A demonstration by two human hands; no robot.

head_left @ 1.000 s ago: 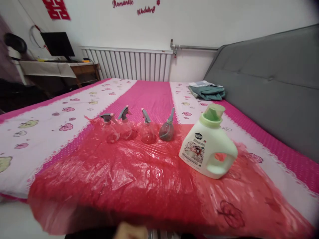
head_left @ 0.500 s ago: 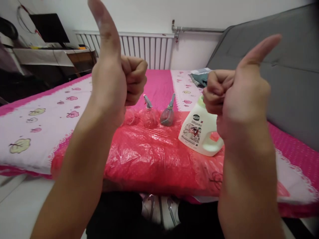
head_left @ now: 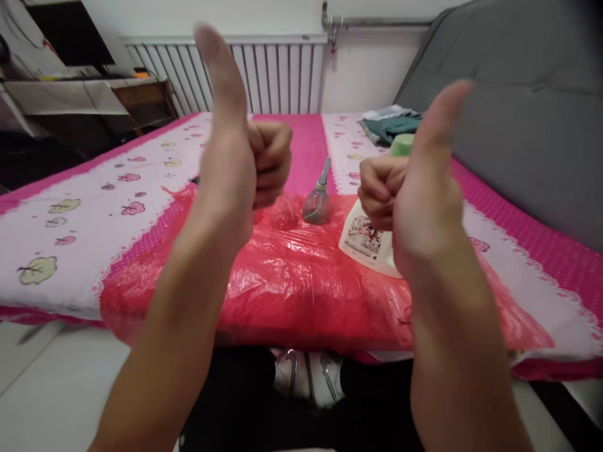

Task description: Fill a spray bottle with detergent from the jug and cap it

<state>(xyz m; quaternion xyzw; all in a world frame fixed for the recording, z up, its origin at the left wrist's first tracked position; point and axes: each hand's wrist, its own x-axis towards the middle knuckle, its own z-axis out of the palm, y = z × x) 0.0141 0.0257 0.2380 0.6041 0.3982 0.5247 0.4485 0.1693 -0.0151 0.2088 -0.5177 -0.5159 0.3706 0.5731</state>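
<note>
My left hand (head_left: 240, 150) is raised with its thumb up and its other fingers curled into a fist, holding nothing. My right hand (head_left: 417, 179) makes the same thumb-up fist, also without anything in it. Behind the right hand a white jug (head_left: 360, 242) with a printed label and a green cap (head_left: 401, 145) is partly hidden. A clear spray bottle (head_left: 315, 206) with a grey spray head stands between the hands, farther back. Another clear bottle (head_left: 284, 216) shows only its lower part past my left hand. Both hands are in the air, in front of these things.
A red plastic sheet (head_left: 296, 295) lies over the near edge of the bed (head_left: 80, 232). Folded clothes (head_left: 389, 125) rest near the grey headboard (head_left: 532, 88). A radiator (head_left: 277, 75) lines the wall, and a desk (head_left: 66, 97) with a monitor (head_left: 68, 34) stands far left.
Both hands have come closer together, the left moving right and the right moving left, thumbs still up. The view has tilted slightly down. My left hand now covers more of the second bottle.
</note>
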